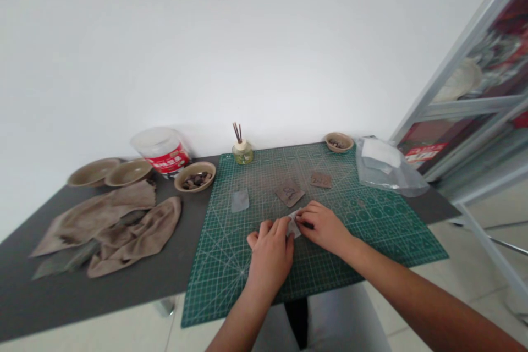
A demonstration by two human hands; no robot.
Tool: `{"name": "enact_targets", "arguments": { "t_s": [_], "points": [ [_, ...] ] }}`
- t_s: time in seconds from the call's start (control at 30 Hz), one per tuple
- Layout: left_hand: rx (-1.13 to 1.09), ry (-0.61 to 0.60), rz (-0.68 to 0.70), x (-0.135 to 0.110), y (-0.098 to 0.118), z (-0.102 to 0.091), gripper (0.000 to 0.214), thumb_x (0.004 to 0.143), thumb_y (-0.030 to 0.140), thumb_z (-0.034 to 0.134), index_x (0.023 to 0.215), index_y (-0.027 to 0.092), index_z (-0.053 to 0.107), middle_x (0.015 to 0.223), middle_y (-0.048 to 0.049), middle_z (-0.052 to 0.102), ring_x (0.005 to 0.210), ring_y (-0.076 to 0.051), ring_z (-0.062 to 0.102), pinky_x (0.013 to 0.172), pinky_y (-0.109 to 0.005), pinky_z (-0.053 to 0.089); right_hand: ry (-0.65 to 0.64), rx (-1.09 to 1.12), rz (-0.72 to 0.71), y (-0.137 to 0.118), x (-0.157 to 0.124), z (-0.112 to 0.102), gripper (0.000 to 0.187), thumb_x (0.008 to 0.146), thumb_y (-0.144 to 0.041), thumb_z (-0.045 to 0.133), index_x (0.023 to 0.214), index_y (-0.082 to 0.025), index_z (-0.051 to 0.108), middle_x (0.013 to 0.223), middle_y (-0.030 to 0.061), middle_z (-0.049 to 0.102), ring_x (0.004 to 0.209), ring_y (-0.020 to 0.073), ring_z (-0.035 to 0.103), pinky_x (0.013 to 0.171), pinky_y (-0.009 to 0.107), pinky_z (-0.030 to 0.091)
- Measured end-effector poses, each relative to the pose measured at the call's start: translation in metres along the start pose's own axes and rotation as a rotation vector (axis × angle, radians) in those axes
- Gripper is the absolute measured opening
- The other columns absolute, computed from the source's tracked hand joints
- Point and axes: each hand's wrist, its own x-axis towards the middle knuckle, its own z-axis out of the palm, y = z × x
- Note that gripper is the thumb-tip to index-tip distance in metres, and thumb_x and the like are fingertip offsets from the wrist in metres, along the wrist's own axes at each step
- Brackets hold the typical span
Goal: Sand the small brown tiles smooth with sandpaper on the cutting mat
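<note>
A small pale grey-white patch lies on the green cutting mat between my two hands. My left hand has its thumb and fingers closed on the patch's left side. At its right edge, my right hand is closed in a pinch; a small dark spot shows under its fingers, too unclear to name. Just beyond them rests a brown fabric square with dark markings. Another marked brown piece sits farther right, and a translucent grey piece lies to the left.
Crumpled brown cloth covers part of the dark table at left. Behind it stand shallow bowls, a clear tub with a red label and a bowl of dark bits. A reed diffuser, small bowl and plastic bag line the back.
</note>
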Motion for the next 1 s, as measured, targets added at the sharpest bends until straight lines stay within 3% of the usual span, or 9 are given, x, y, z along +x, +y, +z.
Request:
{"name": "enact_targets", "arguments": {
  "t_s": [0.6,1.0],
  "points": [
    [-0.084,-0.009,-0.061,-0.0001,-0.0025,0.0026,0.037,0.089,0.017,0.050,0.125,0.025,0.045,0.118,-0.0059,0.065,0.107,-0.026,0.052,0.085,-0.042,0.032,-0.088,0.060,-0.069,0.0021,0.0017,-0.0035,0.009,0.087,-0.020,0.063,0.090,-0.022,0.072,0.096,0.0031,0.071,0.092,0.0184,0.058,0.085,0.035,0.049],
    [-0.075,-0.006,-0.067,0.0006,-0.0009,0.0008,0.034,0.090,0.018,0.048,0.123,0.026,0.047,0.117,-0.0055,0.065,0.106,-0.026,0.053,0.084,-0.042,0.032,-0.051,0.054,-0.045,0.0040,0.0064,-0.0025,0.009,0.088,-0.019,0.063,0.087,-0.020,0.072,0.093,0.0029,0.071,0.091,0.0184,0.057,0.086,0.035,0.048]
  ]
}}
